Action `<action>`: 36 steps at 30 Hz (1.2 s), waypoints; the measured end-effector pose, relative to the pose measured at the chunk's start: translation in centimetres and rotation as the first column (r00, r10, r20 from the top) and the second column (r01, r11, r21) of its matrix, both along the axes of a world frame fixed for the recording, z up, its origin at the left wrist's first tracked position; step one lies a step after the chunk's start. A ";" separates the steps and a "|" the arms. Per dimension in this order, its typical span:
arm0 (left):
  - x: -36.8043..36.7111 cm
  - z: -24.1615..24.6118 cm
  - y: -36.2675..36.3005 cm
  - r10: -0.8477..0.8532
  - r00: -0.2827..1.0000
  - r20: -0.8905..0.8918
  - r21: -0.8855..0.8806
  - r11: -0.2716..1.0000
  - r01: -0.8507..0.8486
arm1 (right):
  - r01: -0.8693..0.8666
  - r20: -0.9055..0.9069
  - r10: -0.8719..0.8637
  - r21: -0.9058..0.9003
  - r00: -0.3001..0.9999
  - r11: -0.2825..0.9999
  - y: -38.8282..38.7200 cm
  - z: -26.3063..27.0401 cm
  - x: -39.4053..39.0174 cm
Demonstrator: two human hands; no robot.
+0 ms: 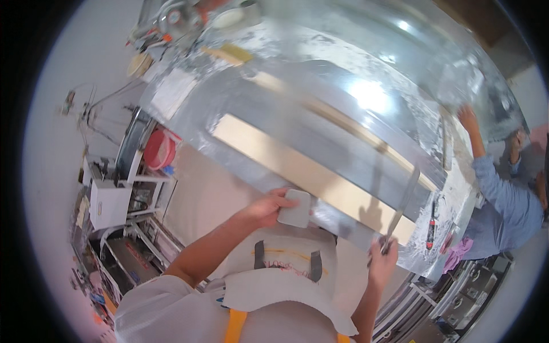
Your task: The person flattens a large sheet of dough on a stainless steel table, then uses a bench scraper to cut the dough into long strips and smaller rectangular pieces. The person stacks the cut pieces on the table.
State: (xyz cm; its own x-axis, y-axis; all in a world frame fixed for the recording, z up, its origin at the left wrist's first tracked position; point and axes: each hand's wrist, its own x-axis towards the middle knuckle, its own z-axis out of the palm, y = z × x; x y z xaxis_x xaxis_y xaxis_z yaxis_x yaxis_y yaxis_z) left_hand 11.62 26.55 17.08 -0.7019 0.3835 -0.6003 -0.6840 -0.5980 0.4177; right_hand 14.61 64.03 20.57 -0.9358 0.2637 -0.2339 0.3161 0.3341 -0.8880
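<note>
A pale flat rectangular piece with rounded corners [295, 209], perhaps a scraper, is held in my left hand [272, 207] at the table's near edge. My right hand [382, 257] grips the handle of a long-bladed knife [404, 201], its blade pointing away from me over the right end of a wide pale strip, seemingly dough [309, 173]. Beyond this strip lies a narrower, longer pale strip [347, 123], roughly parallel to it. Both strips rest on a grey sheet or mat [266, 133] on the table. The knife blade is slightly blurred, so contact with the wide strip cannot be told.
A black-and-red handled tool [430, 233] lies at the right, near a pink cloth [458, 255]. A co-worker in a blue sleeve [493, 184] reaches over the table there. A yellow brush [236, 53] and a machine [178, 21] are at the far left. A red basin [159, 149] stands left.
</note>
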 end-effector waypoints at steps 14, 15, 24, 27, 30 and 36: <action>-8.8 -9.9 -30.5 -0.319 0.817 -0.481 -0.877 0.191 -0.441 | -0.206 0.097 0.239 -0.263 0.966 0.943 -32.2 -3.2 -6.8; -9.4 -10.8 -31.3 -0.341 0.818 -0.464 -0.886 0.157 -0.437 | -0.194 0.112 0.233 -0.281 0.966 0.940 -33.9 -3.8 -7.6; -9.6 -7.8 -36.4 -0.695 0.675 -0.248 -0.952 0.046 -0.302 | -0.050 0.122 0.101 -0.364 0.987 0.930 -44.1 -3.9 -10.7; -12.3 -8.7 -39.6 -0.826 0.460 -0.325 -0.935 0.208 -0.287 | -0.008 0.125 0.053 -0.337 0.991 0.941 -46.1 -3.0 -9.7; -14.1 -11.2 -40.5 -0.884 0.348 -0.311 -0.944 0.246 -0.220 | 0.117 0.147 -0.075 -0.303 0.986 0.946 -48.0 -3.2 -5.9; -14.5 -13.2 -41.8 -0.874 0.206 -0.441 -0.877 0.371 -0.306 | 0.424 0.190 -0.383 -0.280 0.904 0.861 -53.5 -4.6 6.8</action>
